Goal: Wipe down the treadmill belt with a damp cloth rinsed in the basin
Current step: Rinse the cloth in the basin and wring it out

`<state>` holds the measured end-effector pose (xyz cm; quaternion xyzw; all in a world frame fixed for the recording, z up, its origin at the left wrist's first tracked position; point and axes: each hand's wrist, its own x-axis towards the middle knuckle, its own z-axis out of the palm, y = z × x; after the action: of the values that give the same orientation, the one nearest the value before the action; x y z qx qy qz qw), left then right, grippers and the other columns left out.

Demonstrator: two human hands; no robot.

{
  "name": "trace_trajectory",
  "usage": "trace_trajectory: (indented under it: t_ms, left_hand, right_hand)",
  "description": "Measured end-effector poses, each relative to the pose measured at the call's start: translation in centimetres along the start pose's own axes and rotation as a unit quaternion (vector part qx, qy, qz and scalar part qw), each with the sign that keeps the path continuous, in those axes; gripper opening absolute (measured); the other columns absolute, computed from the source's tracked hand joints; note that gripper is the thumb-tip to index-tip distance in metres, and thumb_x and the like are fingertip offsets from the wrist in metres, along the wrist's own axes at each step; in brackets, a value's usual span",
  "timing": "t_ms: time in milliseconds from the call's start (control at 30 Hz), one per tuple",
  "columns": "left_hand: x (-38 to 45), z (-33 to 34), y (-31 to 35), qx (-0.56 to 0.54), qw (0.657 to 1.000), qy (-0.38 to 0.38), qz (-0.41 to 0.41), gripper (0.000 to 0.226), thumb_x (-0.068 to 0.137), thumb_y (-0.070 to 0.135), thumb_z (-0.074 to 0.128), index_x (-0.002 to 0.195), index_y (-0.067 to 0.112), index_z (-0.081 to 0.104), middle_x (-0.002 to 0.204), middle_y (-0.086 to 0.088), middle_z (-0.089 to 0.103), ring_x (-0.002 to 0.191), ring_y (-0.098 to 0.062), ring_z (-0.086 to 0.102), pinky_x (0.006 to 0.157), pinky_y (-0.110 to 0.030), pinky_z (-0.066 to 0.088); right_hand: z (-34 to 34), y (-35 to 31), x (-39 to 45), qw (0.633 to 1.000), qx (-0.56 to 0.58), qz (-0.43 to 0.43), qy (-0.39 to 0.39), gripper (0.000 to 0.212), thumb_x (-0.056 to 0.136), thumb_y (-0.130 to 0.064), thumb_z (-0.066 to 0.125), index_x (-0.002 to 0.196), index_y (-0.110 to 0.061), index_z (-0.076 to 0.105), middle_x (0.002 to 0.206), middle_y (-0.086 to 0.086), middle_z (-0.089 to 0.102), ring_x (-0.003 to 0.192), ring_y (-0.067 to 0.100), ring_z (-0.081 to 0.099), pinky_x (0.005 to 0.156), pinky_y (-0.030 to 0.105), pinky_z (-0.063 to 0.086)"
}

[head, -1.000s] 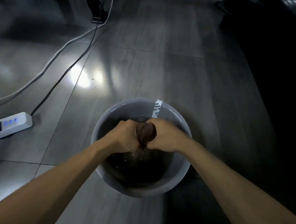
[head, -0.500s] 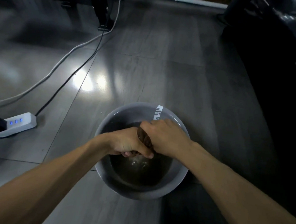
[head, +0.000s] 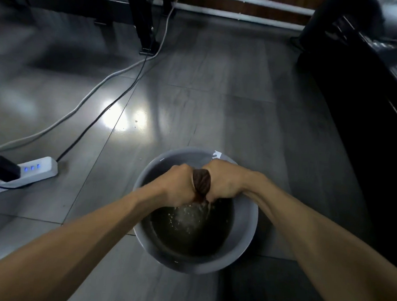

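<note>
While held over grey basin (head: 246,226), brown cloth (head: 202,182) twisted, left hand (head: 178,184) and right hand (head: 223,181) both clenched around it, water splashing below, power strip (head: 40,168) on floor (head: 220,93).

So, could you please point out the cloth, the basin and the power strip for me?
cloth (head: 202,182), head view, on the twisted middle between the hands.
basin (head: 246,222), head view, on its right inner wall.
power strip (head: 41,170), head view, on its white top.

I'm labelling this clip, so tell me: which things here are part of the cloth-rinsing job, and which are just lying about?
Part of the job:
- brown cloth, gripped and wrung between both hands
- left hand
- right hand
- grey basin holding water, below the cloth

Just lying about:
- white power strip on the floor
- white cable
- black cable
</note>
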<state>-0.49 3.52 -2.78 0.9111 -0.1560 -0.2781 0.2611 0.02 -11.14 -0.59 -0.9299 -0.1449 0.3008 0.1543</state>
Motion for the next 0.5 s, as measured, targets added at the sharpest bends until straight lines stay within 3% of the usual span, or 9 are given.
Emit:
trace_trajectory:
  t_ms: [67,167,233,300,367,433,500]
  left_hand:
    - [-0.1,-1.1,-0.6,-0.155,0.983,-0.099,-0.013,0.01,0.08,0.016,0.077,0.081,0.011,0.067,0.065,-0.001,0.059,0.057,-0.017,0.057,0.049,-0.024,0.043]
    - [-0.7,-1.9,-1.9,-0.408,0.882,-0.237,-0.024,0.026,0.084,0.012,0.072,0.061,0.018,0.062,0.052,0.001,0.039,0.037,-0.006,0.03,0.036,-0.016,0.018]
    - [-1.1,-2.1,-2.6,-0.473,0.835,-0.282,0.001,0.028,0.078,0.023,0.078,0.057,0.02,0.06,0.05,0.005,0.039,0.035,-0.002,0.029,0.035,-0.014,0.017]
    - [-1.5,-2.3,-2.8,-0.5,0.804,-0.32,0.013,0.029,0.072,0.03,0.083,0.061,0.019,0.06,0.05,0.007,0.04,0.036,0.0,0.031,0.035,-0.012,0.02]
    - [-1.8,-2.5,-2.5,-0.486,0.803,-0.344,0.016,0.024,0.077,0.025,0.079,0.063,0.019,0.061,0.05,0.008,0.041,0.037,0.0,0.032,0.037,-0.011,0.021]
    - [-1.9,-2.5,-1.8,-0.454,0.819,-0.351,0.009,0.025,0.082,0.014,0.072,0.061,0.019,0.059,0.049,0.008,0.042,0.037,-0.001,0.032,0.039,-0.013,0.022]
    - [-2.1,-2.5,-0.9,-0.415,0.842,-0.344,0.0,0.031,0.083,0.008,0.067,0.057,0.018,0.052,0.046,0.006,0.041,0.037,-0.003,0.031,0.04,-0.015,0.021]
  right_hand:
    - [0.2,0.2,-0.7,0.995,0.056,-0.038,0.066,0.031,0.064,-0.017,0.083,0.082,-0.024,0.059,0.083,-0.003,0.065,0.078,0.017,0.062,0.069,0.031,0.051]
    - [0.6,0.7,-2.2,0.973,0.106,-0.097,0.181,0.069,0.067,-0.029,0.08,0.128,-0.029,0.046,0.117,-0.003,0.062,0.106,0.015,0.059,0.086,0.033,0.051]
    - [1.2,0.7,-3.3,0.964,0.012,-0.128,0.232,0.089,0.073,-0.03,0.077,0.144,-0.032,0.024,0.14,0.001,0.046,0.12,0.021,0.052,0.096,0.039,0.049]
    - [2.0,0.5,-3.6,0.931,-0.152,-0.177,0.282,0.092,0.075,-0.025,0.077,0.147,-0.028,0.02,0.148,0.008,0.035,0.123,0.029,0.051,0.096,0.043,0.051]
    - [2.7,0.4,-3.3,0.891,-0.23,-0.218,0.324,0.081,0.079,-0.02,0.072,0.146,-0.023,0.026,0.142,0.016,0.04,0.114,0.033,0.057,0.085,0.044,0.055]
    - [2.4,0.2,-2.8,0.856,-0.243,-0.237,0.39,0.055,0.086,-0.019,0.061,0.137,-0.017,0.04,0.11,0.017,0.058,0.082,0.028,0.063,0.058,0.035,0.055]
    - [1.4,-0.3,-2.4,0.83,-0.277,-0.233,0.424,0.033,0.082,-0.021,0.059,0.113,-0.012,0.059,0.077,0.01,0.06,0.051,0.024,0.057,0.039,0.027,0.04]
